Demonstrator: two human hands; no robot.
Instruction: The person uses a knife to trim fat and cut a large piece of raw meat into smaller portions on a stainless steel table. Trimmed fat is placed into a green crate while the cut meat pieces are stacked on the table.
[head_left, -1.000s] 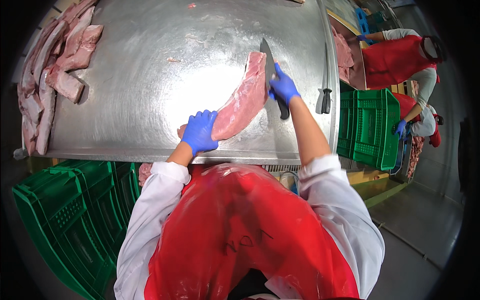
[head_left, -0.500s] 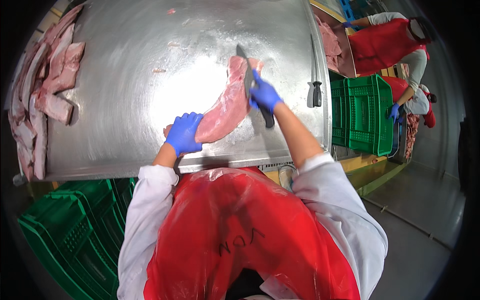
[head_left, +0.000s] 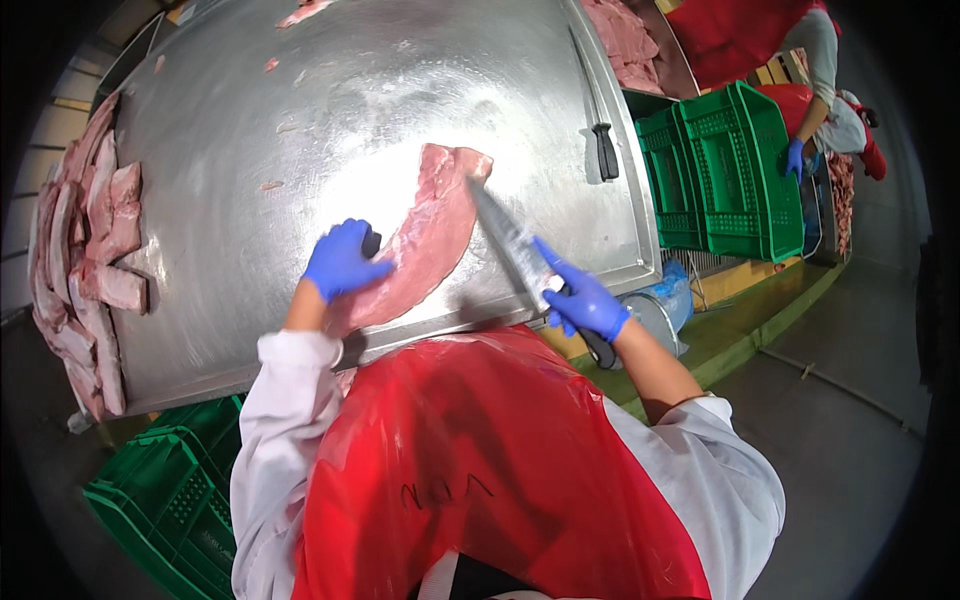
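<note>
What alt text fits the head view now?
Gloved right hand holds a knife, its tip at a slab of meat on a metal table; the left hand is at the slab's left edge. More meat lies far left.

Two hands (head_left: 345, 262) (head_left: 590, 302) (wearer's); one table (head_left: 230, 220)

Blue-gloved left hand (head_left: 345, 264) and right hand (head_left: 588, 302), black-handled knife (head_left: 513, 243), pink meat (head_left: 432, 235) streaked white toward eleven o'clock, silver-grey tabletop (head_left: 220, 220), red apron (head_left: 470, 440) at six, hole-patterned green crate (head_left: 732, 165) at two.

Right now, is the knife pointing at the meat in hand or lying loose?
In hand: the right hand grips the knife, its black handle showing below the hand.
</note>
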